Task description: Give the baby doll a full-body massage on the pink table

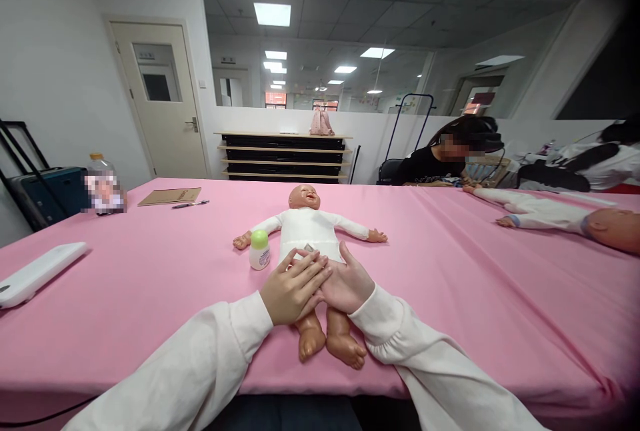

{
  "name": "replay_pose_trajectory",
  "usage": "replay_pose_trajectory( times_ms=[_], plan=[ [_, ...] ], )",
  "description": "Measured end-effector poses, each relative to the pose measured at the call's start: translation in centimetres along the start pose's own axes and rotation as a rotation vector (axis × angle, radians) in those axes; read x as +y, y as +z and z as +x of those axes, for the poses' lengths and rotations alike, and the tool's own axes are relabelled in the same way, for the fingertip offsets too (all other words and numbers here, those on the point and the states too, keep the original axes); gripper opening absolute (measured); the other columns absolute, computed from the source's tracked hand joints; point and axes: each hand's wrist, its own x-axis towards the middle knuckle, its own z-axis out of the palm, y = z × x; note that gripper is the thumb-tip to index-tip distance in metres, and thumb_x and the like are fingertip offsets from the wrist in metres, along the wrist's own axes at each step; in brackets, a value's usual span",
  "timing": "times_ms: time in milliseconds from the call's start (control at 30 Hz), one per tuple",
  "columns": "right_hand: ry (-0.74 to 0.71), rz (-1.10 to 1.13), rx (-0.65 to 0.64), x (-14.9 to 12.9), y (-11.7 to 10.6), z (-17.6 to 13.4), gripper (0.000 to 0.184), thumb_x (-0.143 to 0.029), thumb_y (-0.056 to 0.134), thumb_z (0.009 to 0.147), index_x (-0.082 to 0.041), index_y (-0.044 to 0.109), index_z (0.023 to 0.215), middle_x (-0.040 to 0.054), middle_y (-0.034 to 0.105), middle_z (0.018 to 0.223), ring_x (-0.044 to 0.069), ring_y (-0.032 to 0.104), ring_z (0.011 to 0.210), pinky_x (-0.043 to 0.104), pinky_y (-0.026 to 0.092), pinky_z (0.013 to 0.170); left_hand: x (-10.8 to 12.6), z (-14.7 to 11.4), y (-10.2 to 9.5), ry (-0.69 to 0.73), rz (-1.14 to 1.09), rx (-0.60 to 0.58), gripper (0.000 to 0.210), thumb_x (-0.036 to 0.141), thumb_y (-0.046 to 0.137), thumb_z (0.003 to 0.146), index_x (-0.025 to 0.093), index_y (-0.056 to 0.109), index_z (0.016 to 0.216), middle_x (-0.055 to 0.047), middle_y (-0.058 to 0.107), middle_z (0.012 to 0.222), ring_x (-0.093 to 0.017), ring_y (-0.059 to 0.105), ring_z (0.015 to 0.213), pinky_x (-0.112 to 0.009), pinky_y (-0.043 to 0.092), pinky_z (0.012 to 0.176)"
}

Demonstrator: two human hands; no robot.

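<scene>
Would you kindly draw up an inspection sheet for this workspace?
Surface: pink-covered table, with creases in the cloth on the right.
Things at hand: doll in a white top, on its back, feet toward the near edge; small bottle with a green lid, upright beside it.
Clutter: notebook, pen, drink bottle and long white object on the left; second doll on the right.
Hands: left hand laid over the fingers of the right hand, above the first doll's lower body; anything between them is hidden.
Cables: one dark cable, lower left.
Surroundings: door, shelves, backpack, suitcase; a person in a dark top.
</scene>
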Motion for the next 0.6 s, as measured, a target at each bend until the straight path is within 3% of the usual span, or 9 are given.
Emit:
replay_pose_trajectory(
  times_ms=[267, 433, 600],
  plan=[
    [-0.008, 0.037, -0.035, -0.11, -0.12, 0.06, 0.085, -0.072, 0.009, 0.079, -0.011, 0.029, 0.134, 0.0171, 0.039, 0.134, 0.021, 0.043, 0.121, 0.038, 0.020, 0.107, 0.08, 0.16, -0.25, 0.113, -0.051, -0.040, 0.045, 0.038, 0.036, 0.089, 0.018, 0.047, 0.128, -0.002, 0.039, 0.138, -0.017, 0.030, 0.131, -0.039, 0.002, 0.114],
    [-0.002, 0.106, -0.051, 0.36, -0.14, 0.44, 0.083, -0.069, 0.005, 0.081, -0.010, 0.034, 0.131, 0.0155, 0.041, 0.132, 0.021, 0.043, 0.120, 0.038, 0.021, 0.107, 0.21, 0.40, -0.17, 0.009, -0.009, -0.084, 0.052, 0.051, 0.036, 0.087, 0.025, 0.042, 0.132, -0.002, 0.035, 0.140, -0.020, 0.032, 0.131, -0.044, 0.001, 0.113],
    [-0.032, 0.103, -0.057, 0.18, -0.27, 0.35, 0.077, -0.068, 0.010, 0.082, -0.014, 0.039, 0.128, 0.0130, 0.046, 0.128, 0.021, 0.041, 0.122, 0.043, 0.020, 0.106, 0.03, 0.00, 0.13, -0.055, -0.003, -0.017, 0.047, 0.042, 0.038, 0.088, 0.017, 0.048, 0.127, -0.004, 0.043, 0.135, -0.020, 0.033, 0.130, -0.041, 0.007, 0.113]
  ],
)
